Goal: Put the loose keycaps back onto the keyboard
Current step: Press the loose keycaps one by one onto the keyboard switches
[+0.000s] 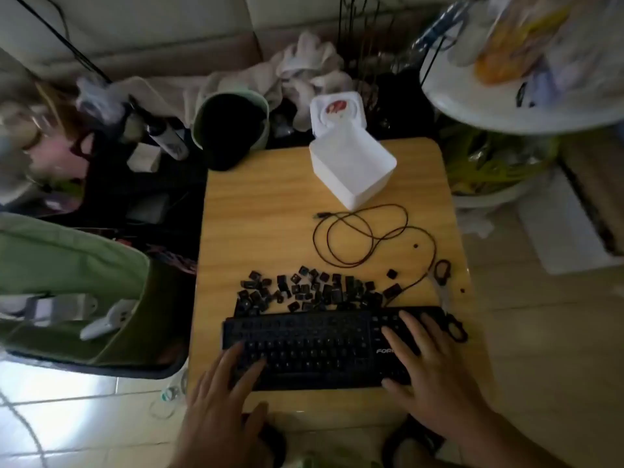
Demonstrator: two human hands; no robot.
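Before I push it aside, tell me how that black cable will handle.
The black cable lies in loose loops on the table, so it is probably floppy and light. Pushed, it would likely drag and bunch. One end runs toward the keyboard, so it may tug the loose keycaps.

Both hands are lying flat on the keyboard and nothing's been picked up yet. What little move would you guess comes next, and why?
Probably the right hand lifts off the keyboard and reaches forward to pick one cap from the pile of loose keycaps just behind it. Both hands rest open on the keyboard, the left hand too, holding nothing, so fetching a cap seems first.
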